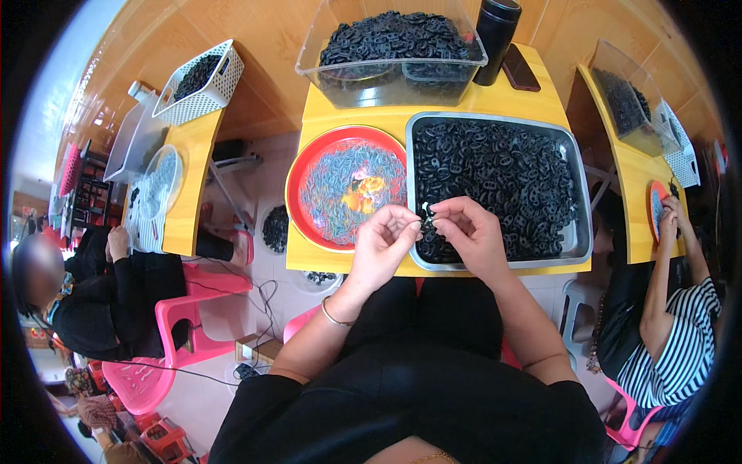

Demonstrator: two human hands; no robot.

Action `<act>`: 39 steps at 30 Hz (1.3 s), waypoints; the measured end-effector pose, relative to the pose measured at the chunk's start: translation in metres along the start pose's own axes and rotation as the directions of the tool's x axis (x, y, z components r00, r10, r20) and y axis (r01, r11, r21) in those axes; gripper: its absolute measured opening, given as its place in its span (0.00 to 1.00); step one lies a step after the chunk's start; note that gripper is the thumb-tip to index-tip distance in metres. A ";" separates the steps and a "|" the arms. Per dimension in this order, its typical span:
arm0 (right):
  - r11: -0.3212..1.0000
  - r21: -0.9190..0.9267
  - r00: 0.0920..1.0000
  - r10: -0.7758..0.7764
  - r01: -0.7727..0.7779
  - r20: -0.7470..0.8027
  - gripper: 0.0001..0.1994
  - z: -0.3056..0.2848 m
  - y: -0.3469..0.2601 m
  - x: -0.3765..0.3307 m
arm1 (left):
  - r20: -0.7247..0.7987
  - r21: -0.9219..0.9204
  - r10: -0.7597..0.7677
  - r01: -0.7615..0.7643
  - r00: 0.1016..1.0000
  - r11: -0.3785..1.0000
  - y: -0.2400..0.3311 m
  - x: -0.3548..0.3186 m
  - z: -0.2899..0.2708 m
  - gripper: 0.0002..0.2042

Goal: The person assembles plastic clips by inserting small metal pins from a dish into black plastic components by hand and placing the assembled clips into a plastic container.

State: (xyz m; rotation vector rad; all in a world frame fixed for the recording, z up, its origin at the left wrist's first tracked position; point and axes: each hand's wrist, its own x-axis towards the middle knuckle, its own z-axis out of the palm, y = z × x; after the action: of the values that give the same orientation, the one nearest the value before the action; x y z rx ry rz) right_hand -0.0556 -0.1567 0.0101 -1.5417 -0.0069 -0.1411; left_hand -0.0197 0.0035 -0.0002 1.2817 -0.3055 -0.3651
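Note:
My left hand (384, 241) and my right hand (473, 236) meet over the near left part of a metal tray (585, 224). The tray holds a layer of small black pieces with holes (495, 166). Both hands are closed in a pinch at a small dark piece with a pale bit (425, 215), too small to name for sure. Left of the tray, close to my left hand, stands a red round dish (297, 197) with many thin, pale bluish slivers (328, 182) over its flower-patterned bottom.
Behind the tray stands a clear plastic bin (371, 89) of black pieces, beside a black cylindrical flask (495, 46) and a dark phone (521, 68). Everything rests on a yellow table (533, 104). People work at tables left and right. A pink chair (189, 309) and cables are at left.

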 end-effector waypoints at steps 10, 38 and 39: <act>0.980 -0.175 0.989 -0.077 0.098 0.125 0.05 -0.007 -0.005 0.003 | 0.106 -0.052 -0.051 0.057 0.993 0.997 0.002 0.001 -0.005 0.04; 0.998 -0.061 0.996 0.025 -0.020 0.084 0.05 -0.011 -0.003 0.002 | 0.059 0.010 0.003 -0.004 0.998 1.000 0.002 0.001 0.006 0.05; 0.999 0.024 0.996 0.043 -0.045 0.078 0.05 -0.011 -0.004 0.002 | 0.060 0.009 0.004 -0.005 0.998 1.000 0.002 0.001 0.005 0.05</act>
State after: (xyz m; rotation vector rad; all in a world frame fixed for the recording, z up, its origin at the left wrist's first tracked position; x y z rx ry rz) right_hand -0.0552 -0.1679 0.0141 -1.5196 -0.0362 -0.0463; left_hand -0.0206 -0.0008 0.0029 1.2805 -0.3617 -0.3994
